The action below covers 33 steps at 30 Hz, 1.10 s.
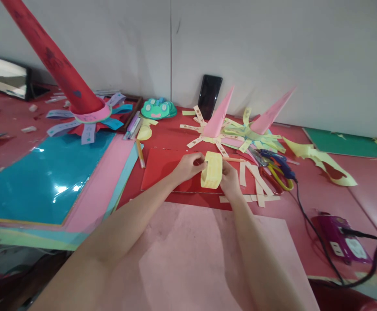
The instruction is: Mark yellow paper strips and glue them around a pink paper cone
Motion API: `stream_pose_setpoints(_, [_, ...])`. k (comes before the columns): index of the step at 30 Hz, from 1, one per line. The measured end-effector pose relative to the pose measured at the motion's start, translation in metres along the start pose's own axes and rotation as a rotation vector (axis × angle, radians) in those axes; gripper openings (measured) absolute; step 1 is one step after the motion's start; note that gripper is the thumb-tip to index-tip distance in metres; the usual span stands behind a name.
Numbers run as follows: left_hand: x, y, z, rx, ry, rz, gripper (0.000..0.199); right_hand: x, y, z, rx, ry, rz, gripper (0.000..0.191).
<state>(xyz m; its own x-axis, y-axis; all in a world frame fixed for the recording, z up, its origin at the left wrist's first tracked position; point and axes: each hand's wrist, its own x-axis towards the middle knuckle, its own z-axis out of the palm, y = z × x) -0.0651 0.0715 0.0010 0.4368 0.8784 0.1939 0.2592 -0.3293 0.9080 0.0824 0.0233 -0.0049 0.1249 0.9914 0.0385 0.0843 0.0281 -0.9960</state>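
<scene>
A yellow paper ring [213,171] is held up between my two hands, over a red sheet [165,166]. My left hand [191,166] pinches its left side between thumb and fingers. On the ring's right side, my right hand [230,176] grips it, its fingertips partly hidden behind the paper. Just right of my right hand lie several pale paper strips [259,179]. A large pink sheet [182,255] is under my forearms.
Pink paper cones [220,116] with strips stand behind my hands, near a phone [209,96] against the wall. A glue gun [277,162] and purple power box [342,239] are at right. Blue sheets [46,177] and a tall red cone [59,60] occupy the left.
</scene>
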Motion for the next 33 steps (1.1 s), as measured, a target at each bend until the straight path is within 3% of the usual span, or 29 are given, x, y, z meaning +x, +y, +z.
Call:
stream_pose_setpoints(17, [0.001,-0.003,0.001,0.089,-0.05,0.035,0.016,0.002,0.008,0.0,-0.105,0.005,-0.065,0.01])
stream_pose_setpoints(33, [0.001,-0.004,0.001,0.126,-0.032,0.028,0.013,0.002,0.007,0.004,-0.21,0.08,-0.014,0.014])
